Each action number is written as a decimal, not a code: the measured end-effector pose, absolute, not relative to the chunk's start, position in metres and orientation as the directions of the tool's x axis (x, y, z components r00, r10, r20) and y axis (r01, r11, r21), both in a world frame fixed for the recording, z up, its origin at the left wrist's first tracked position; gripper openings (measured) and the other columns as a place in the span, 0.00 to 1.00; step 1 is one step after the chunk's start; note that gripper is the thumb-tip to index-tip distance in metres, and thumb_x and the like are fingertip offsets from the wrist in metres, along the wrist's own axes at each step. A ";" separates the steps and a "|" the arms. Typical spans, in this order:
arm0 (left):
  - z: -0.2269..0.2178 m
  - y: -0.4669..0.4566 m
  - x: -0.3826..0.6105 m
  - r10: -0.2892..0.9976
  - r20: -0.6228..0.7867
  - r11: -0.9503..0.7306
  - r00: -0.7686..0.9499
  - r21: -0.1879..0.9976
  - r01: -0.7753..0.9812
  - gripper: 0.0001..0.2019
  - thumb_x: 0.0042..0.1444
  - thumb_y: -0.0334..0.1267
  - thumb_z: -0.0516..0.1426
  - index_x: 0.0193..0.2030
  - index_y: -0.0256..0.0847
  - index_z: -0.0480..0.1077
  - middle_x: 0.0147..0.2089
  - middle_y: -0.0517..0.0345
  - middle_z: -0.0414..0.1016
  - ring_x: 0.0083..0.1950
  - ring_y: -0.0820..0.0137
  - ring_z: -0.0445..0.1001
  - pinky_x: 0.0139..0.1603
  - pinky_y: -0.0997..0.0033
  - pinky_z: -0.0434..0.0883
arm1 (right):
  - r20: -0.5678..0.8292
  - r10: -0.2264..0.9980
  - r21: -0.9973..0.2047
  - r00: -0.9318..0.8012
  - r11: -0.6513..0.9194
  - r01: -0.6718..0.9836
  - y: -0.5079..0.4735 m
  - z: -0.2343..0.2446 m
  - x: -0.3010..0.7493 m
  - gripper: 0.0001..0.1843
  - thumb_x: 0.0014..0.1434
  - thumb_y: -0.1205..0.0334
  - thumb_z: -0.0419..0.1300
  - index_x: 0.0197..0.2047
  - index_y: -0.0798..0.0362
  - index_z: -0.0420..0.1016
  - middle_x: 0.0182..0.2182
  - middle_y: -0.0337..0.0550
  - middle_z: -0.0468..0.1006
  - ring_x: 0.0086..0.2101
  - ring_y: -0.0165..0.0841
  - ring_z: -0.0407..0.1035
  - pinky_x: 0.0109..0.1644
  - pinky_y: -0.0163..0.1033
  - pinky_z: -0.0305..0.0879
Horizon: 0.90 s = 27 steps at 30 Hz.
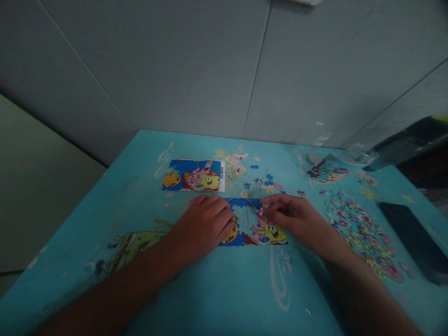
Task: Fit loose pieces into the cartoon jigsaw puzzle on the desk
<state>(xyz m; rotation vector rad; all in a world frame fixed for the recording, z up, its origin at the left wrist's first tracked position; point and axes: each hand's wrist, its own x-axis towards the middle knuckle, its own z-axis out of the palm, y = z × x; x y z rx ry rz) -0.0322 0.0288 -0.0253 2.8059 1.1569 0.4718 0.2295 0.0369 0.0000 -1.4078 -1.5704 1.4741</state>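
Note:
A partly assembled cartoon jigsaw puzzle (249, 229) lies on the turquoise printed table (217, 289). My left hand (205, 224) rests flat on the puzzle's left part, fingers stretched out and close together. My right hand (292, 215) is at the puzzle's upper right, its fingertips pinched on a small puzzle piece (261, 213) that touches the assembled part. A printed reference picture (194, 175) with a barcode strip lies just beyond the puzzle.
Several loose blue pieces (263, 181) lie beyond the puzzle. A wide heap of loose pieces (362, 233) spreads at the right, next to a dark phone (415, 240). A clear plastic bag (327, 169) sits at the back right. Grey wall panels stand behind the table.

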 end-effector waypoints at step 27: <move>-0.021 0.031 -0.032 0.714 0.236 -0.699 0.660 0.186 0.690 0.11 0.69 0.40 0.52 0.42 0.38 0.74 0.43 0.53 0.74 0.47 0.62 0.70 0.51 0.56 0.66 | -0.110 0.953 -0.833 -0.282 0.067 0.549 0.037 0.005 0.229 0.07 0.61 0.58 0.64 0.37 0.51 0.81 0.34 0.40 0.82 0.36 0.32 0.74 0.42 0.37 0.69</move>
